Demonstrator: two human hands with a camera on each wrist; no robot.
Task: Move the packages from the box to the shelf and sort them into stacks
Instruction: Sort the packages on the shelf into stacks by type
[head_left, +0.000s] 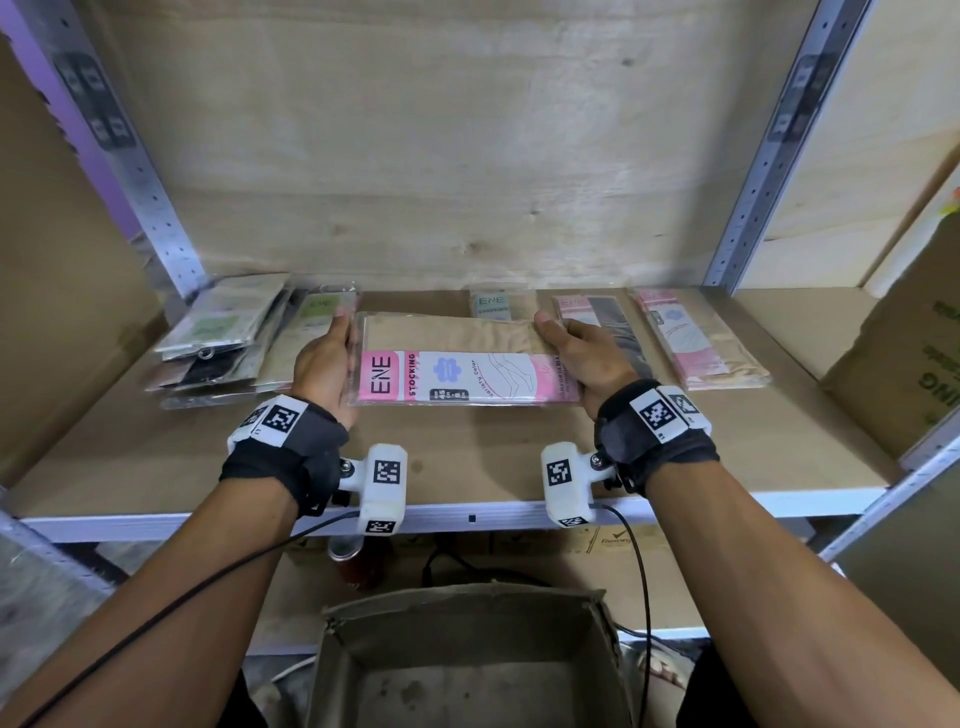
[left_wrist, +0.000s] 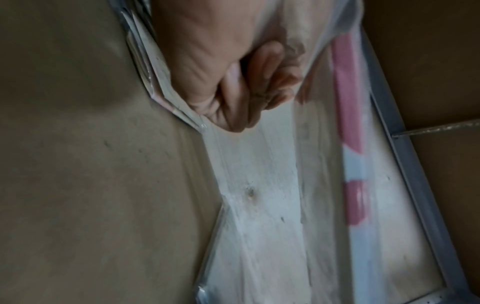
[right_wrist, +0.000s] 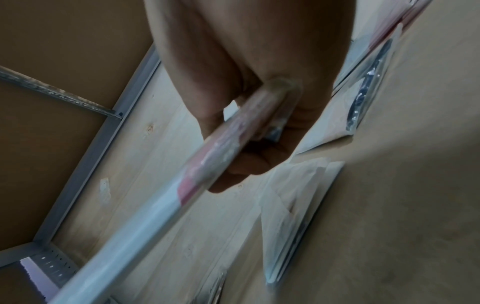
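A flat pink-and-white "ENE stocking" package (head_left: 457, 374) is held crosswise just above the shelf board (head_left: 467, 457), in the middle. My left hand (head_left: 330, 358) grips its left end and my right hand (head_left: 574, 348) grips its right end. In the left wrist view curled fingers (left_wrist: 249, 82) pinch the package edge (left_wrist: 324, 144). The right wrist view shows my fingers (right_wrist: 259, 160) wrapped round the package's end (right_wrist: 207, 162). The brown cardboard box (head_left: 597, 623) stands below the shelf between my forearms, and no packages show inside it.
A loose pile of green-labelled packages (head_left: 228, 338) lies at the shelf's left. Behind my hands lie a teal-labelled package (head_left: 493, 304), a pink-and-black one (head_left: 608, 322) and a pink stack (head_left: 696, 343). A large carton (head_left: 904, 364) stands at far right. Metal uprights (head_left: 763, 171) flank the bay.
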